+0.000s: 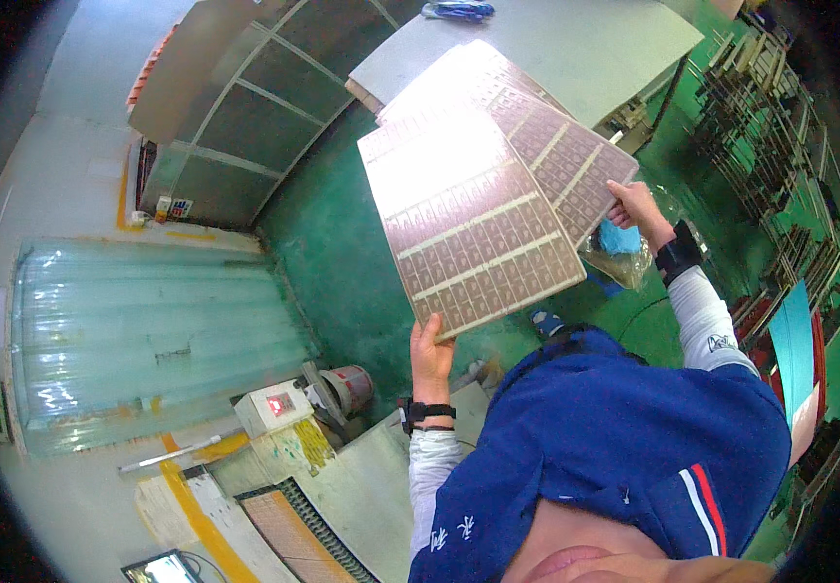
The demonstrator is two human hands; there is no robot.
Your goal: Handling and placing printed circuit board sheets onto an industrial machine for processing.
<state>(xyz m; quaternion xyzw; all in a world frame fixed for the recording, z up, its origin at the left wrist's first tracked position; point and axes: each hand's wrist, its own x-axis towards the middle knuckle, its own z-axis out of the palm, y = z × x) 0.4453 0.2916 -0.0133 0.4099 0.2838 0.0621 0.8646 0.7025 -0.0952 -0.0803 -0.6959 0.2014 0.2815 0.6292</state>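
Note:
My left hand [430,363] grips the lower left corner of a circuit board panel [483,228], a thin pinkish-brown sheet with rows of small repeated patterns. My right hand [638,208] pinches the near right corner of a second circuit board panel [573,167], similarly patterned. The left panel overlaps the right one, and they fan apart toward me. Strong glare washes out their far parts. Whether more sheets lie beneath or behind them cannot be told. Both panels are held up in front of me, at the near side of a pale table [595,53].
Blue gloves [458,10] lie on the table's far edge. A clear plastic bag [638,255] with something blue is below my right hand. Metal racks [765,146] line the right. At left are a translucent strip curtain [157,340], a bucket [348,386] and a machine bed [391,486].

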